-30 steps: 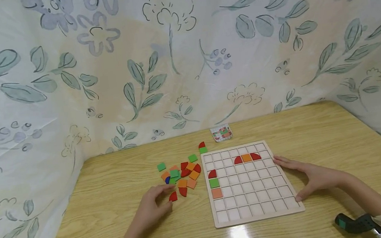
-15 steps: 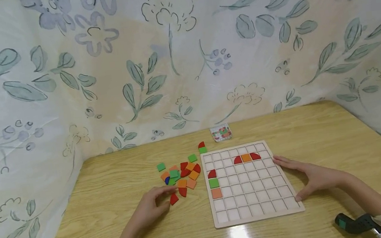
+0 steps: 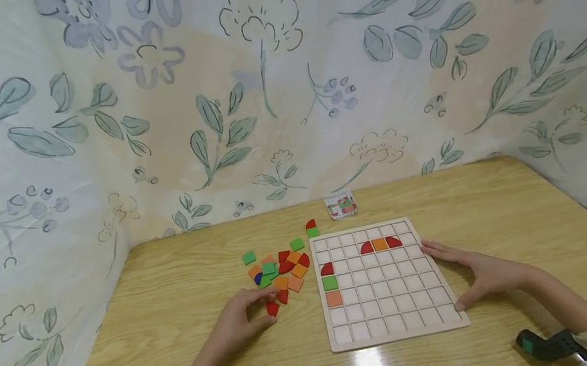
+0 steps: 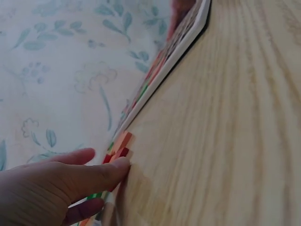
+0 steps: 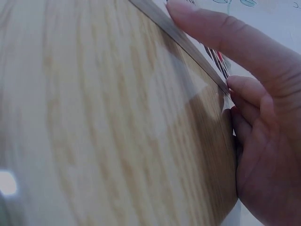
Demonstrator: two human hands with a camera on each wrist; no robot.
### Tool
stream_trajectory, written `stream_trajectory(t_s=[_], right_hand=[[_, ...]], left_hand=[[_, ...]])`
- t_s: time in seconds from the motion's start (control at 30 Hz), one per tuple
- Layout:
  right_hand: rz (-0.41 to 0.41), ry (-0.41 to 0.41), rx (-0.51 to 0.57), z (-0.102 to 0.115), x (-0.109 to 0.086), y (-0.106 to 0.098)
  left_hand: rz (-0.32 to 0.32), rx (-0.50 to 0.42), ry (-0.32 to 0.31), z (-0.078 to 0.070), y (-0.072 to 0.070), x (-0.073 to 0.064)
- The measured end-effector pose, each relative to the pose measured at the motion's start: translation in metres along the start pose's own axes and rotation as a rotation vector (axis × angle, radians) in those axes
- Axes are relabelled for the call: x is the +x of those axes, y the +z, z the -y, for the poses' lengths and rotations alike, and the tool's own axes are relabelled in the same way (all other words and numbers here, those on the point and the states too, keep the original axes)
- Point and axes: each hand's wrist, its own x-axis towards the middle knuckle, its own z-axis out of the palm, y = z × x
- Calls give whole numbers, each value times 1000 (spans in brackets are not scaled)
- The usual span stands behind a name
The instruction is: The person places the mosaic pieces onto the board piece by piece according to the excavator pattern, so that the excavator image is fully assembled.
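The left hand rests on the wood-grain desk, fingers loosely curled, fingertips touching a red quarter-round piece at the near edge of the loose pile of pieces; whether the piece is pinched or only touched cannot be told from the head view. The pile lies just left of the board, toward the desk's middle: flat square and quarter-round tiles in red, orange and green.

The right hand lies flat with fingers spread, pressing against the right edge of the pale wooden grid board. A few coloured tiles sit in its square recesses. A small patterned card lies near the desk's far edge.
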Motion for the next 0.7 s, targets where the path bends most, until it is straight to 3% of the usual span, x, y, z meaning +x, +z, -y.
stream_trajectory(t_s=[0.13, 0.33, 0.7], right_hand=[[4, 7, 11, -2, -2, 2], [-4, 10, -13, -3, -2, 2], [-8, 18, -29, -1, 0, 1]], left_hand=[[-74, 22, 9, -7, 8, 1], [-149, -34, 5, -35, 24, 11], [-49, 150, 140, -74, 69, 22]])
